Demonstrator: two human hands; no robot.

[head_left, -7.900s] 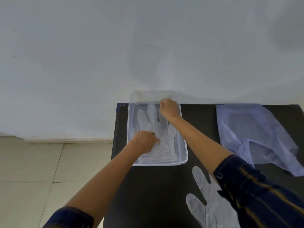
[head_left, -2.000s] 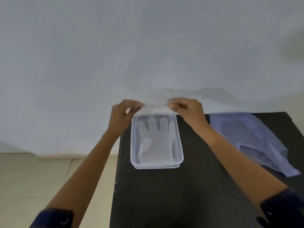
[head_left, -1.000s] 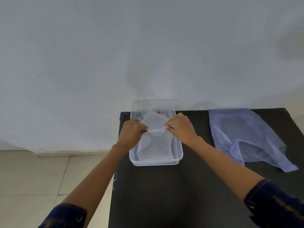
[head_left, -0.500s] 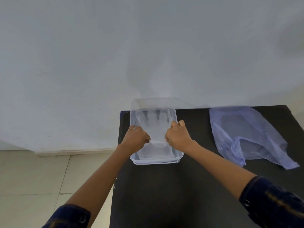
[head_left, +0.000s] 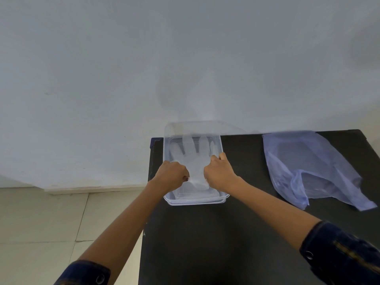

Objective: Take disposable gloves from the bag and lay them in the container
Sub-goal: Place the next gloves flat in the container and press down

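A clear rectangular plastic container (head_left: 195, 201) stands at the far left of a black table. Inside it lies a translucent disposable glove (head_left: 192, 155), flat, its fingers pointing toward the wall. My left hand (head_left: 173, 175) and my right hand (head_left: 220, 173) are both inside the container at the glove's cuff end, each pinching one side of the cuff. A pale blue plastic bag (head_left: 308, 161) lies crumpled flat on the right of the table, apart from both hands.
The black table (head_left: 236, 233) abuts a white wall behind. Its left edge runs just beside the container, with beige floor tiles (head_left: 51, 223) below. Dark blue sleeves cover both forearms near the bottom of the view.
The glove held up against the wall two seconds ago has come down into the container. Both hands lowered with it and drew toward me, spreading it flat.
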